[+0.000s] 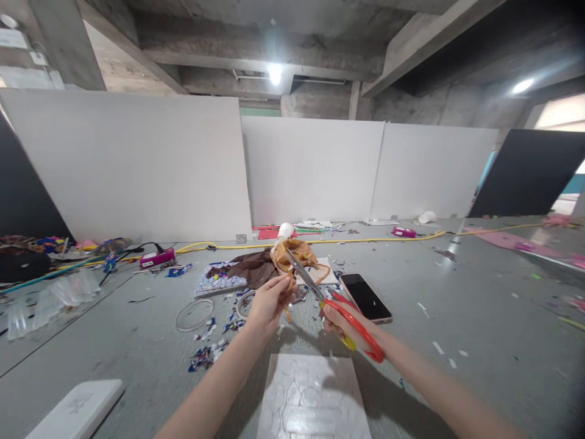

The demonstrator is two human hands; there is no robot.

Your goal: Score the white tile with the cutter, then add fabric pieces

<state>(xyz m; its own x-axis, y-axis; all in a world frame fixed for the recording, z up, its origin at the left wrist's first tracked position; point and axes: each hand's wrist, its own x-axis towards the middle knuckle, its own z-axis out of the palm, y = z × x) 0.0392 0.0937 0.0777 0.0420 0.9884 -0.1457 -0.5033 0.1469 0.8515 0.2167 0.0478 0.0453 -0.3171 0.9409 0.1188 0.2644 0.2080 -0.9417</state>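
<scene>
My right hand (336,320) grips a pair of scissors (354,326) with red and yellow handles. Their metal blades reach up and left to a piece of orange-tan cloth (299,251). The fingers of my left hand (272,299) pinch the lower edge of that cloth, close beside the blades. Whether the blades are parted is hard to make out. Dark brown cloth (256,268) lies just behind, partly over a board with a blue-grey pebble pattern (222,280). In front of me rests a white panel with raised stone-like shapes (315,399).
To the right of my hands lies a smartphone (365,297). A tape ring (195,315) and several blue scraps (205,356) are at left. A white box (75,408) sits at the near left. Yellow cable (347,241) runs along the white partitions (315,171). Magenta power strips (156,258) lie near it.
</scene>
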